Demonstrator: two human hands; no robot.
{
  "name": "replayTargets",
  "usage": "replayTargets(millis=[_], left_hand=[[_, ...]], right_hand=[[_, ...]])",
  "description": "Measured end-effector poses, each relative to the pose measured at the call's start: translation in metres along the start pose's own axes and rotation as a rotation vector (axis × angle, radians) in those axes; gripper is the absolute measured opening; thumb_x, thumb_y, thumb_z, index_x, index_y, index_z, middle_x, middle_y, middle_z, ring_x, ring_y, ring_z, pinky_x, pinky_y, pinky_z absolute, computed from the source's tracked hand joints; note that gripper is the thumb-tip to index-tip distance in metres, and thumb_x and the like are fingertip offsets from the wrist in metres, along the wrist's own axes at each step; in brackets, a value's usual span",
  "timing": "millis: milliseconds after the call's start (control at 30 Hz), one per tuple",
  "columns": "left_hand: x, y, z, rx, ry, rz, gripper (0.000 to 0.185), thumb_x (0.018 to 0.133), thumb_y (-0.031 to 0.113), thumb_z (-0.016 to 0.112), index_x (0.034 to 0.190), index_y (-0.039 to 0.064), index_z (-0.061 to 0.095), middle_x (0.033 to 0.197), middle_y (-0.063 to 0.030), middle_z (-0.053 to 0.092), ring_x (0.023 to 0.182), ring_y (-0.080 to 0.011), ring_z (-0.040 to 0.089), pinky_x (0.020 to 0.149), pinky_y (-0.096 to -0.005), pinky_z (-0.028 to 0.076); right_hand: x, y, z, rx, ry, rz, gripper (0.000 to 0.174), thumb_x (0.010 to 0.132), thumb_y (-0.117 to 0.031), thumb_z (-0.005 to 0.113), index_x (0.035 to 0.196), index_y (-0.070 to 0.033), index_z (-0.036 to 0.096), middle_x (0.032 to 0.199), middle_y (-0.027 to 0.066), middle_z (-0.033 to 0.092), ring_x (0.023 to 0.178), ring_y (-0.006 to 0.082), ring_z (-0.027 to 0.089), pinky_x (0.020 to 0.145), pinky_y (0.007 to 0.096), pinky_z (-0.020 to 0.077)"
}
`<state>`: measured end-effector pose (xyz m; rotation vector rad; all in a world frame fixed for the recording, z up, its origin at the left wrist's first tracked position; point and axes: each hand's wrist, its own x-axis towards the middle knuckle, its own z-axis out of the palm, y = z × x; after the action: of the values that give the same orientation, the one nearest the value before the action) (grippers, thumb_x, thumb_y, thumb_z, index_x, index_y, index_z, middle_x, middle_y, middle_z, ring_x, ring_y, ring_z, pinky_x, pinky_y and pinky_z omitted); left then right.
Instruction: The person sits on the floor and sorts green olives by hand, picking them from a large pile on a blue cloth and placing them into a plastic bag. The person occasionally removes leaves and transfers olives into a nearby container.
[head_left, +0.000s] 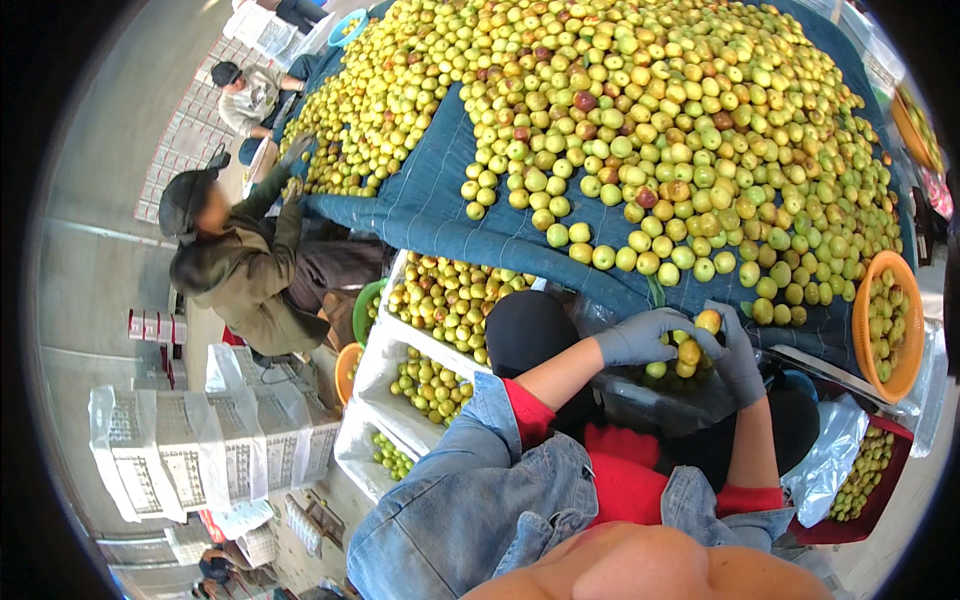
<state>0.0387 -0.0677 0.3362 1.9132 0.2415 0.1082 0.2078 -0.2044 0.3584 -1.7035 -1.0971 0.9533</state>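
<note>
My left hand (646, 337), in a grey glove, curls its fingers around a green jujube-like fruit (679, 336). Facing it, my right hand (736, 358), gloved the same way, holds a yellow fruit with a reddish blush (707, 322) between thumb and fingers. Another yellow-brown fruit (688, 352) shows between the hands; whether it is held I cannot tell. Below them, on my lap, is a clear plastic-lined container (660, 405) with several fruits inside, partly in shadow. Just beyond my hands, a wide heap of the same fruit (675, 135) covers a table draped in blue cloth (427, 187).
An orange basket (862, 322) of fruit stands at the table's right corner. White lined boxes (375, 367) of fruit are on my left, a red crate (892, 480) on my right. A co-worker (247, 255) sits at the left edge; stacked cartons (217, 442) stand behind.
</note>
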Motion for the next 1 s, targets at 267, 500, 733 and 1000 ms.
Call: replayTargets(millis=[267,500,733,1000], left_hand=[[-0.018,0.022,-0.002,-0.214,0.035,0.027,0.058,0.076,0.006,0.069,0.131,0.007,0.052,0.131,-0.0145,0.052,0.126,-0.0291,0.048,0.111,-0.0394,0.034],[0.002,0.060,0.018,0.041,0.202,0.139,0.068,0.081,-0.002,0.065,0.144,0.004,0.040,0.146,-0.0182,0.043,0.137,-0.0291,0.040,0.113,-0.0379,0.031],[0.002,0.041,0.015,0.051,0.279,0.031,0.049,0.088,-0.005,0.059,0.136,0.002,0.050,0.138,-0.0105,0.052,0.126,-0.0204,0.052,0.107,-0.0326,0.039],[-0.004,0.091,-0.005,0.255,0.359,0.077,0.028,0.088,0.000,0.063,0.116,0.000,0.061,0.115,-0.0104,0.064,0.108,-0.0200,0.059,0.096,-0.0317,0.045]], right_hand=[[-0.031,-0.004,0.003,0.415,0.058,0.182,0.047,0.094,-0.027,0.061,0.133,-0.004,0.050,0.121,0.0095,0.058,0.116,0.0186,0.053,0.100,0.0310,0.0426],[-0.026,-0.003,0.014,1.497,-0.020,0.323,0.047,0.097,-0.043,0.055,0.131,-0.010,0.051,0.125,0.0111,0.058,0.118,0.0284,0.057,0.097,0.0457,0.0495],[-0.056,0.000,-0.071,1.408,0.211,-0.062,0.051,0.094,-0.049,0.059,0.126,-0.010,0.051,0.130,0.0159,0.054,0.118,0.0332,0.056,0.098,0.0482,0.0494],[-0.181,0.160,-0.182,1.392,1.026,-0.012,0.042,0.094,-0.025,0.062,0.129,-0.007,0.049,0.121,0.0097,0.061,0.115,0.0249,0.057,0.101,0.0365,0.0449]])
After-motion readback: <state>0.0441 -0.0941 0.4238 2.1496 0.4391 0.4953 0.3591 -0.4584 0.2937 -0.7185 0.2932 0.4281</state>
